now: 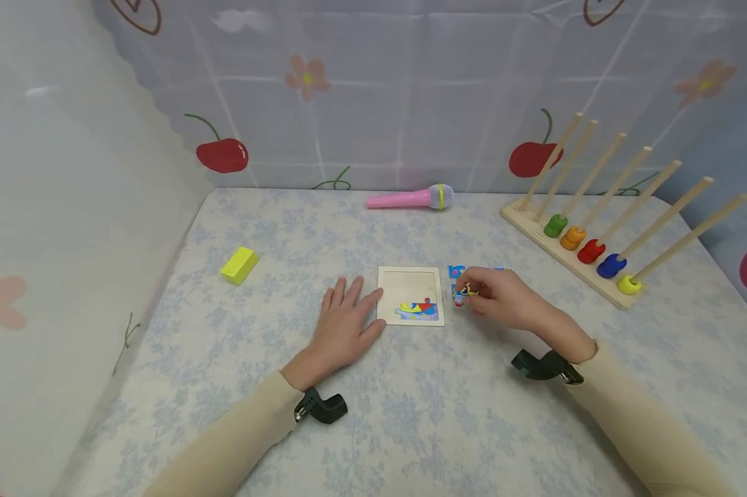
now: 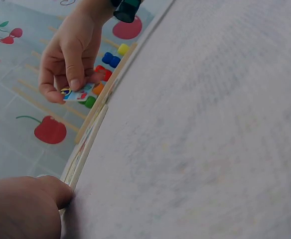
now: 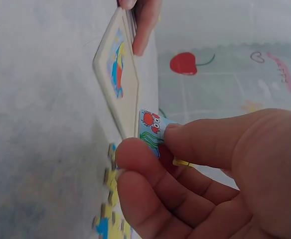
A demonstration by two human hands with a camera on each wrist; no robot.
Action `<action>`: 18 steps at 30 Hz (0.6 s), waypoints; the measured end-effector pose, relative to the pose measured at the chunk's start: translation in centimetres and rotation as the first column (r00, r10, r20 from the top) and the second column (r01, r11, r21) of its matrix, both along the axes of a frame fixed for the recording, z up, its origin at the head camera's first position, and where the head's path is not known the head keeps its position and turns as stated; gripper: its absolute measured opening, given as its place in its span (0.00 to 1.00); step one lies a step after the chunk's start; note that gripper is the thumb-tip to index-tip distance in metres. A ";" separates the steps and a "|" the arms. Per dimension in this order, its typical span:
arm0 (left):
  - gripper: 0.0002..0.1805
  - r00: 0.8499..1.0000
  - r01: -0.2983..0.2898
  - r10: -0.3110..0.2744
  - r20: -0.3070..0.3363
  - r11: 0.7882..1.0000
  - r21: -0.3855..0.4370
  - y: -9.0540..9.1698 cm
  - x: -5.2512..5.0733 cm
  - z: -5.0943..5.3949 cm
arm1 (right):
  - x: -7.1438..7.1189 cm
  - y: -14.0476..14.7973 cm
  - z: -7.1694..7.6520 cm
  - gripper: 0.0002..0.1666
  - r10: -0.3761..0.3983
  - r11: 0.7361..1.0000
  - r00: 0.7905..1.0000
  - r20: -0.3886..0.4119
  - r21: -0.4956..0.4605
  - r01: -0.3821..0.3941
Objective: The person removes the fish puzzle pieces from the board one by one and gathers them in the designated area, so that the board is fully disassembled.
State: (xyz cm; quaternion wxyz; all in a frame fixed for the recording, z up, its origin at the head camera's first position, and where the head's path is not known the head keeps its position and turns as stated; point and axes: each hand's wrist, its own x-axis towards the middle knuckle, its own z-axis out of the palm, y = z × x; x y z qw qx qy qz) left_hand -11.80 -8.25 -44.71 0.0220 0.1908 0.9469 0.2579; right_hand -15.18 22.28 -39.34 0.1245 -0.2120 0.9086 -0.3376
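A square wooden puzzle tray (image 1: 407,283) lies on the table, with colorful joined puzzle pieces (image 1: 420,310) in its lower right corner. Against the tray's left edge, my left hand (image 1: 342,328) rests with fingers spread, thumb and index finger touching the rim. My right hand (image 1: 504,298) pinches a puzzle piece (image 3: 148,124) between thumb and fingers, just right of the tray. A red crab and green seaweed show on that piece in the right wrist view; fingers hide part of it. Loose puzzle pieces (image 1: 456,271) lie under and beyond the right hand, partly covered by it.
A pink toy microphone (image 1: 404,200) lies at the table's back edge. To the left sits a yellow block (image 1: 239,266). At the right stands a wooden rack (image 1: 572,259) with upright pegs and colored beads. A patterned curtain (image 1: 398,90) hangs behind the table.
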 end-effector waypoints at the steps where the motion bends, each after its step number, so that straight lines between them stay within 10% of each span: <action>1: 0.29 1.000 -0.001 0.001 0.001 1.000 0.001 0.0 0.0 0.0 | 0.1 0.3 -0.1 0.10 -0.006 1.000 1.000 0.001 0.008 0.006; 18: 0.30 1.000 -0.006 0.006 0.009 1.000 -0.005 0.1 -0.1 -0.1 | 0.7 0.6 -2.0 0.12 -0.005 0.999 1.000 -0.002 0.039 0.005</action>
